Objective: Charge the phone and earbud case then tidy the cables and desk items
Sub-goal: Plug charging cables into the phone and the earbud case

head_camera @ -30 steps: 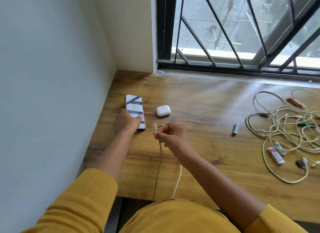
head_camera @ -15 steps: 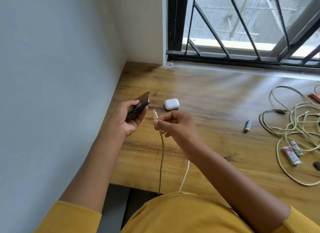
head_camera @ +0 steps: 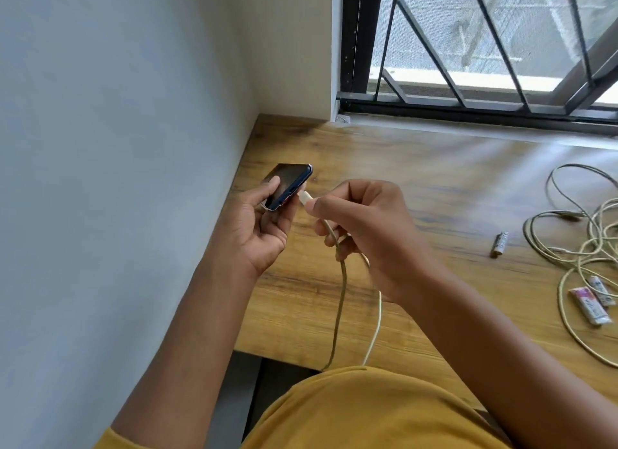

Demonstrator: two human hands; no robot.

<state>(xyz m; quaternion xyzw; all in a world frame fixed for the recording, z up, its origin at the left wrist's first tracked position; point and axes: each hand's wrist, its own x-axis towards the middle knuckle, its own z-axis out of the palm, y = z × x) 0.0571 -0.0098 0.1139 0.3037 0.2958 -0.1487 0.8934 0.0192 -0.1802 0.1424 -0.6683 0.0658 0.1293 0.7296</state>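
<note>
A person's left hand [head_camera: 264,228] grips a dark phone [head_camera: 287,186] above the left end of a wooden desk [head_camera: 451,188], its port end facing right. The right hand [head_camera: 364,228] pinches a white cable plug [head_camera: 305,197] just beside that port; the cable [head_camera: 339,301] hangs over the near edge. Far right lie tangled cables [head_camera: 582,248], 1 loose battery [head_camera: 499,244] and 2 more batteries [head_camera: 592,301].

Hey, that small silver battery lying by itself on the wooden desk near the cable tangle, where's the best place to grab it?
Probably pinch the small silver battery across its middle, coming straight down from above. It lies flat on the wooden desk, a slim cylinder with bare wood along both long sides. The pale cable tangle sits just to its right, so avoid reaching from that side.
</note>
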